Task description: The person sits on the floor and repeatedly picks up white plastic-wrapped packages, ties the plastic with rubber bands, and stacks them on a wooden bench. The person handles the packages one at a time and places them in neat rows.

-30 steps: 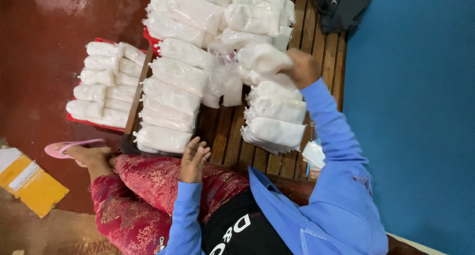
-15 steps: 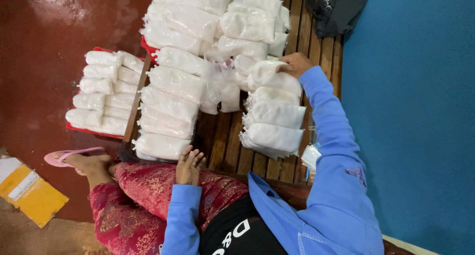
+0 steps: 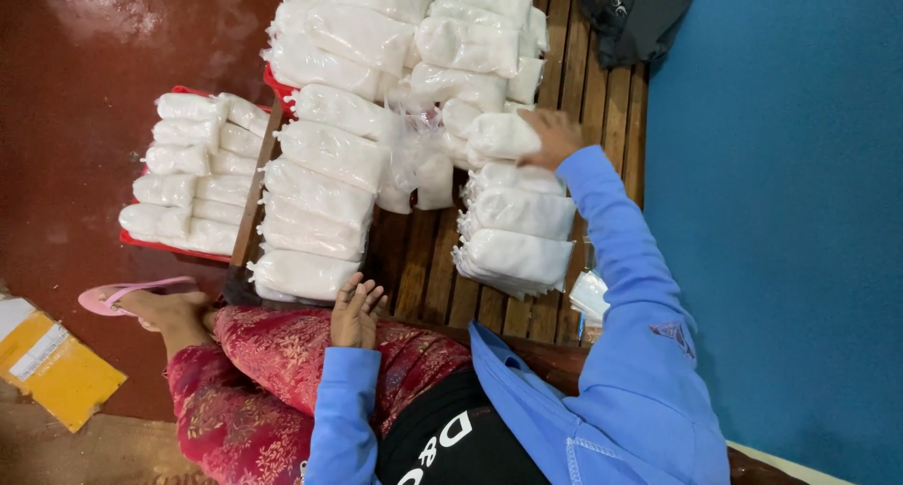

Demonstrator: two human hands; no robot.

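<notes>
A slatted wooden tabletop (image 3: 428, 278) carries most of the scene, and nearly all of it is covered with clear plastic bags of white powder laid flat in overlapping rows, so each bag leans on the next and the rows hold their shape. The largest heap of bags (image 3: 376, 33) fills the far end; a long row (image 3: 315, 198) runs down the left edge, and a shorter stack (image 3: 517, 231) sits on the right, just beside the blue wall (image 3: 781, 212). Off the tabletop, on the red floor, a red tray (image 3: 169, 247) holds a smaller batch of the same bags. The right hand (image 3: 555, 135) reaches out over the short stack, its grip closed on one bag (image 3: 503, 135) at the stack's far end, where it lines up with those below. The left hand (image 3: 356, 314) rests on the patterned red trousers (image 3: 273, 363), fingers loosely together and holding nothing. A yellow packet (image 3: 56, 377) lies on the floor near a pink sandal (image 3: 118, 295).
</notes>
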